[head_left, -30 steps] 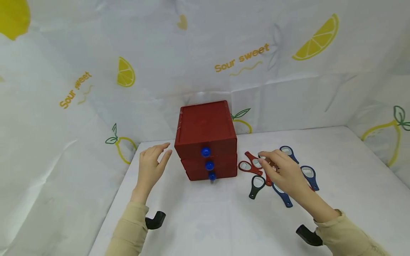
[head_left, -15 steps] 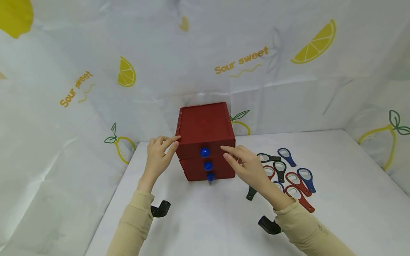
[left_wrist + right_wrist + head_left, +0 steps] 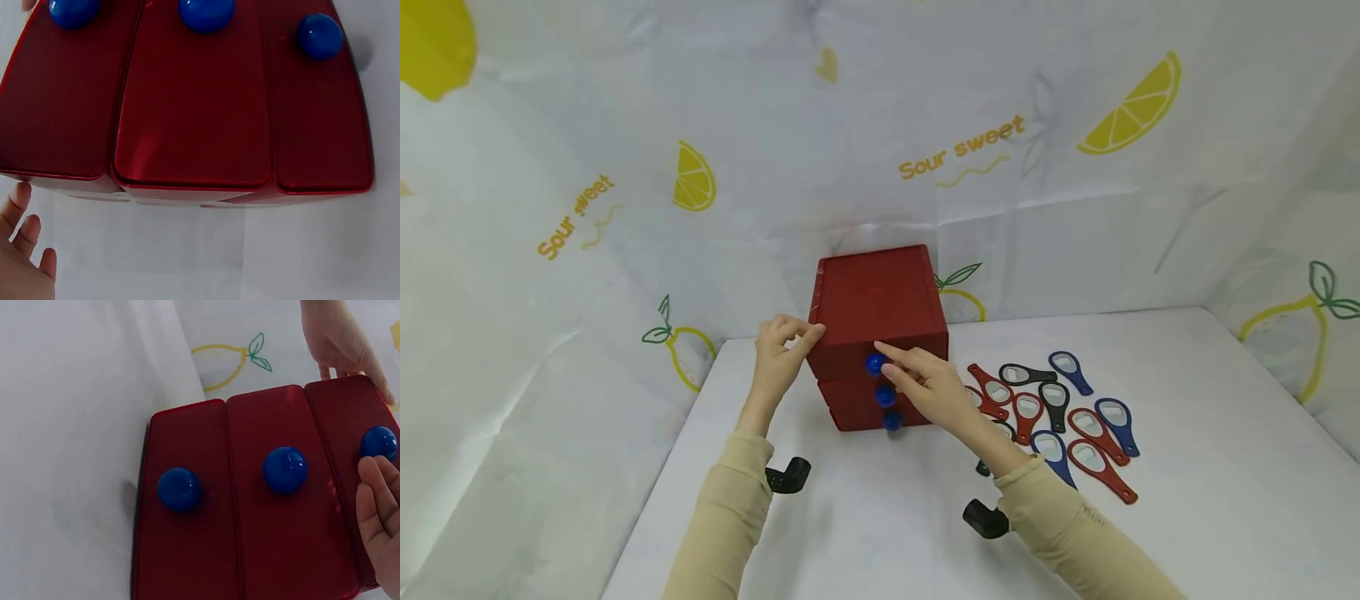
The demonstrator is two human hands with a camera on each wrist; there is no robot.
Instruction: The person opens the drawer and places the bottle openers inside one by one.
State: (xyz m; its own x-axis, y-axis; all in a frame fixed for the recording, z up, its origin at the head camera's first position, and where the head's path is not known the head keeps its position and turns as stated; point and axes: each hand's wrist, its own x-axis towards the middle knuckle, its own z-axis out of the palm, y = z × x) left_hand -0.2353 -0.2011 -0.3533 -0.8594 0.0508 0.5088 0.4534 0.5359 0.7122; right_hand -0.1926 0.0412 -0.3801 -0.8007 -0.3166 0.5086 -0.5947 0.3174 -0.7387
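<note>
The red drawer box (image 3: 880, 292) stands between the two hands, near the counter's (image 3: 1217, 467) back edge and closer to its back left corner. The left hand (image 3: 778, 354) rests at the box's upper left front corner, thumb on the edge, fingers loosely spread along the side. The right hand (image 3: 936, 387) is at the top blue knob (image 3: 874, 364), forefinger above, thumb beside it; whether they pinch it I cannot tell. Bottle openers (image 3: 1059, 419) lie right of the box.
</note>
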